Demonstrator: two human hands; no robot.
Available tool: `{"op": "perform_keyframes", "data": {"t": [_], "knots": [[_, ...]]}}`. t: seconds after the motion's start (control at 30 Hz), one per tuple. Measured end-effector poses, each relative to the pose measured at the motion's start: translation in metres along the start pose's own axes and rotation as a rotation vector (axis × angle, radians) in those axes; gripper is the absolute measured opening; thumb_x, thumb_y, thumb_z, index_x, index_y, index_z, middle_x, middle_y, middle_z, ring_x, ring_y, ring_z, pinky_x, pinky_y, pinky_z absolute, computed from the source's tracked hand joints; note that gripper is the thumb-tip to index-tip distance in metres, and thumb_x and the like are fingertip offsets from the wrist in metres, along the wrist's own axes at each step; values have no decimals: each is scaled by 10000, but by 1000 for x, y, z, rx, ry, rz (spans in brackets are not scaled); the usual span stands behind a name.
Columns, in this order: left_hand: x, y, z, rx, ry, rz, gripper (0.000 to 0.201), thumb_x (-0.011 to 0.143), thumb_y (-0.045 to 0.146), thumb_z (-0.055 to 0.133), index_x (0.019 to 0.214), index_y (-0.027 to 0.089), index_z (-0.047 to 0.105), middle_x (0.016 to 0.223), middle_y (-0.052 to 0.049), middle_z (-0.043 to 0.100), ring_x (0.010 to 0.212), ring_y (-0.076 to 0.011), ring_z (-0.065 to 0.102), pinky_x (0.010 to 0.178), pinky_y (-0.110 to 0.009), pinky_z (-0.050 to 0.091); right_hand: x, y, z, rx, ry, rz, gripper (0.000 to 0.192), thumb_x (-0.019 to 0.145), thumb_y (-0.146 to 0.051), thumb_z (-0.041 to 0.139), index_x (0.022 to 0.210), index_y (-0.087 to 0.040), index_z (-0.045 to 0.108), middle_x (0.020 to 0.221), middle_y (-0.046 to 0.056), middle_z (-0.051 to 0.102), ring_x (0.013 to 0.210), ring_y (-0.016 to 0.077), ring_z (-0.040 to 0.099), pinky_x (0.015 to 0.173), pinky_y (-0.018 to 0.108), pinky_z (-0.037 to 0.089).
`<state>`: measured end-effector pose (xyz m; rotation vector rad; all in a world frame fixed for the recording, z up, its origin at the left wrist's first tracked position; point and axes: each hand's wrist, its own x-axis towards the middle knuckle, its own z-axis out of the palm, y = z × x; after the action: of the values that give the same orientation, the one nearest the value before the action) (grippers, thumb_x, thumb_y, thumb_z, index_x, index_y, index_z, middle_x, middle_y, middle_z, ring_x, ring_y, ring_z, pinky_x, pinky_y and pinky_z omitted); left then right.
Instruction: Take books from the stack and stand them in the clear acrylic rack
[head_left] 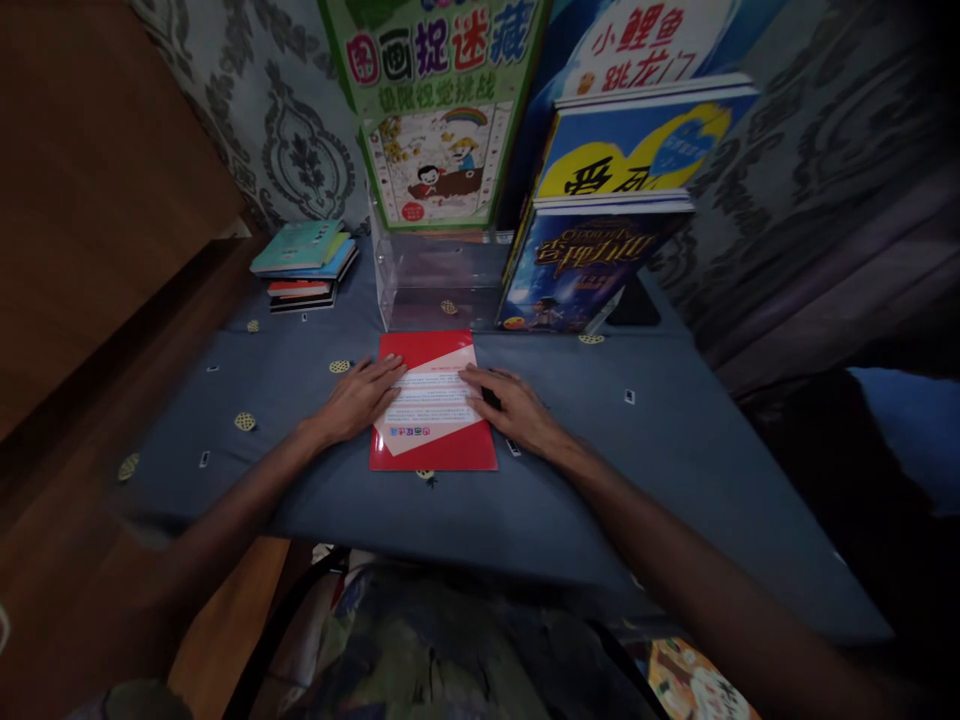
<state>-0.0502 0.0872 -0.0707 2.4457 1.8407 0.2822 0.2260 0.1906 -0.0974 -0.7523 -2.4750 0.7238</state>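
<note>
A thin red book (433,350) with a white text panel lies flat on the blue-grey cloth of the table (660,450), just in front of me. My left hand (358,398) rests palm down on the book's left edge, fingers spread onto the white panel. On the book's right edge lies my right hand (516,408), also palm down with its fingers apart. Neither hand grips anything.
A clear plastic stand (420,285) sits behind the red book. Upright picture books lean at the back: a green one (439,110) and blue ones (592,260). A small stack of thin books (304,265) lies at the back left. Wood panelling borders the left side.
</note>
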Motion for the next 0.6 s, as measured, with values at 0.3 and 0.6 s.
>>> {"op": "perform_keyframes", "data": {"t": [0.3,0.6], "knots": [[-51,12,-4,-85,108,88,404,1058,342,373,1358,172,584,1423,-108,598,1332,-206,559,1156,-462,422,0,5,3,33,37,-25,438,921,-267,569,1356,-246,614,1384,79,645,1300,293,585,1137,555,409],[-97,36,-1,-144,203,161,399,1033,236,451,1424,201,517,1419,-107,601,1347,-204,545,1152,-476,432,0,7,4,20,32,-48,422,944,-292,553,1360,-250,604,1390,89,638,1296,303,588,1123,591,419]]}}
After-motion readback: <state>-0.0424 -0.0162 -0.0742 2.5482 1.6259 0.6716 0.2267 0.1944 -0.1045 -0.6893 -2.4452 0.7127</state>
